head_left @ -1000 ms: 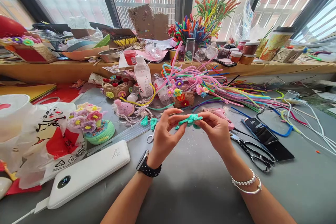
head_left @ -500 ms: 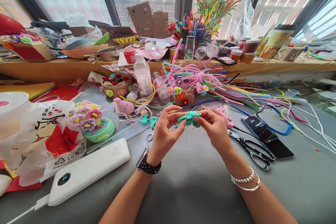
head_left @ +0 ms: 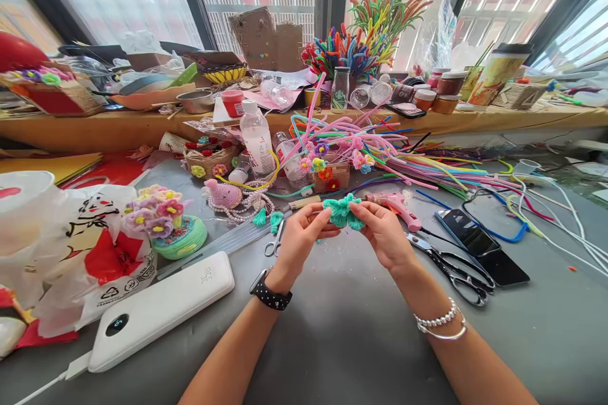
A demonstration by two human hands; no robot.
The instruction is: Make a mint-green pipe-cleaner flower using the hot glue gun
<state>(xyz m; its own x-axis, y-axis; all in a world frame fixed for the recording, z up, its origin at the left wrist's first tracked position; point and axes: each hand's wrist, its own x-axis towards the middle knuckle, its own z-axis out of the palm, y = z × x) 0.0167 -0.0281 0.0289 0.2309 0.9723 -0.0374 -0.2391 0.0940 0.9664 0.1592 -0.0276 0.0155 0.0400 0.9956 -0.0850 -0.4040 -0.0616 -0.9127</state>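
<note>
A small teal piece of bent fuzzy pipe cleaner (head_left: 342, 212) is held up between my two hands, above the grey table (head_left: 332, 342). My left hand (head_left: 304, 234) pinches its left edge between thumb and fingers. On the other side, my right hand (head_left: 384, 235) grips the right edge with thumb and forefinger. The piece looks ruffled, with looped folds hanging down. Just behind my right hand lies a pink glue gun (head_left: 401, 207). Small scissors (head_left: 274, 243) rest left of my left hand, near two teal tassel-like pieces (head_left: 259, 216).
Large black-handled scissors (head_left: 458, 275) and a dark phone (head_left: 468, 234) lie to the right. At left are a white power bank (head_left: 161, 310), a plastic bag (head_left: 109, 228) and a flower-topped green cushion (head_left: 183, 237). Loose pipe cleaners (head_left: 403, 158) and a clear bottle (head_left: 257, 139) stretch along the back.
The teal piece has been turned so its ruffled folds show more openly. My left fingers have lowered and closed in on its left edge; both hands still hold it.
</note>
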